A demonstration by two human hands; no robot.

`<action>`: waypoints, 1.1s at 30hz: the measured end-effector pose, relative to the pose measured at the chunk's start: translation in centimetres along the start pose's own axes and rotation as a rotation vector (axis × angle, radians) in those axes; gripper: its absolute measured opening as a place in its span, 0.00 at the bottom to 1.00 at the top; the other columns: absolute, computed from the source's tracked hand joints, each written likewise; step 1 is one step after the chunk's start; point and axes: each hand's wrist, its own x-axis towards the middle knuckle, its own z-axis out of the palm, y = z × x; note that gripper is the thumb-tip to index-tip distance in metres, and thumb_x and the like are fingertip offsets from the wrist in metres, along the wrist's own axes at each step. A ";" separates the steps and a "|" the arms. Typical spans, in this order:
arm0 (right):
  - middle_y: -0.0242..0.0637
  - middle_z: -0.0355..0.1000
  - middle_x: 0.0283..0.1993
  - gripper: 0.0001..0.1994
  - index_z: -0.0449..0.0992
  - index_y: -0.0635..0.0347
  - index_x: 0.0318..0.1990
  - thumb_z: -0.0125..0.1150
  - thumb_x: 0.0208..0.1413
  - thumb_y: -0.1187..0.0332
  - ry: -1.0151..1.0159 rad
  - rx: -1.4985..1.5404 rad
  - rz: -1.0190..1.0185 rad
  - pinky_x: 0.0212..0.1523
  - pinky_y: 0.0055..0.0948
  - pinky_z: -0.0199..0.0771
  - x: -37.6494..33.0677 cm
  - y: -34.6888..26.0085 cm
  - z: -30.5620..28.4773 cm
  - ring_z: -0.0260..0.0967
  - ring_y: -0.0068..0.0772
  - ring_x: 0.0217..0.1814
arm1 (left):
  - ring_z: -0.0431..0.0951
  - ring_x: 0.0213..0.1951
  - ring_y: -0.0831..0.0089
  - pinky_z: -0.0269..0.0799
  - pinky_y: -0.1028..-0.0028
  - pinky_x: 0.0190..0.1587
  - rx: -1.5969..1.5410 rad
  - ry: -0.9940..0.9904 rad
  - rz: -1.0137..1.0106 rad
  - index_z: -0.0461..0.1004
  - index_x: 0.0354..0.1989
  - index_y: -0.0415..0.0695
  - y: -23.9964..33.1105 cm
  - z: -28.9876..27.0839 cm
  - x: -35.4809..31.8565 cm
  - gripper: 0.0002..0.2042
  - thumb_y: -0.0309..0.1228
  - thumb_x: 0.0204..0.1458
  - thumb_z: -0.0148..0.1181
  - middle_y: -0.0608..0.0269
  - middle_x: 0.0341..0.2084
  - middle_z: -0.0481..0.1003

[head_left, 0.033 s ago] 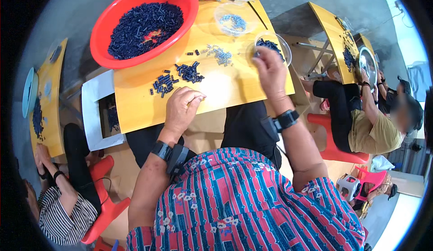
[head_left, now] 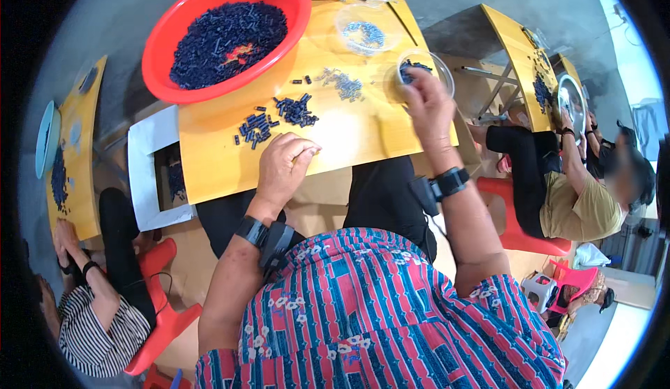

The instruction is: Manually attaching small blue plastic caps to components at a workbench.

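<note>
On yellow table: sorting step underway, by look of it. Left hand curled near table edge, fingertips pinched on something small, can't tell what. Right hand over clear bowl, fingers bunched at rim, apparently dropping parts. Loose dark blue pieces piled between hands and red basin. Next move likely needs precise pinch from pile, clean carry to bowl.
</note>
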 end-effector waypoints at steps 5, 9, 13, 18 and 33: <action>0.38 0.78 0.38 0.21 0.75 0.57 0.57 0.65 0.53 0.77 0.030 -0.007 0.174 0.42 0.28 0.77 1.7 2.8 -1.8 0.77 0.31 0.37 | 0.77 0.33 0.59 0.73 0.65 0.38 -0.022 0.068 -0.004 0.81 0.29 0.43 0.3 0.5 -0.1 0.04 0.28 0.52 0.62 0.59 0.26 0.78; 0.40 0.77 0.36 0.18 0.78 0.56 0.53 0.64 0.54 0.78 0.024 0.096 0.062 0.41 0.29 0.76 0.6 0.7 -0.5 0.77 0.34 0.38 | 0.76 0.30 0.60 0.72 0.66 0.34 -0.073 0.152 -0.007 0.80 0.26 0.43 0.4 0.3 -0.6 0.02 0.26 0.49 0.64 0.59 0.23 0.77; 0.40 0.75 0.33 0.12 0.82 0.57 0.41 0.61 0.50 0.81 -0.246 0.215 -0.081 0.38 0.32 0.75 -1.5 -3.1 2.1 0.74 0.40 0.36 | 0.75 0.26 0.61 0.71 0.67 0.32 -0.090 0.185 -0.011 0.77 0.23 0.42 0.4 0.3 -0.9 0.05 0.23 0.45 0.67 0.60 0.20 0.75; 0.35 0.72 0.32 0.12 0.82 0.60 0.42 0.65 0.50 0.80 -0.420 0.355 0.082 0.34 0.23 0.71 -3.6 -4.8 6.1 0.71 0.24 0.32 | 0.75 0.25 0.61 0.70 0.67 0.32 -0.100 0.206 -0.018 0.75 0.21 0.41 0.5 0.1 -1.0 0.06 0.23 0.45 0.68 0.60 0.19 0.74; 0.40 0.73 0.32 0.11 0.81 0.58 0.41 0.69 0.48 0.73 -0.504 0.278 0.037 0.36 0.33 0.73 -3.2 -5.8 8.4 0.73 0.40 0.34 | 0.74 0.24 0.60 0.69 0.67 0.30 -0.110 0.183 0.065 0.74 0.21 0.40 0.7 0.2 -0.7 0.06 0.21 0.43 0.67 0.58 0.19 0.73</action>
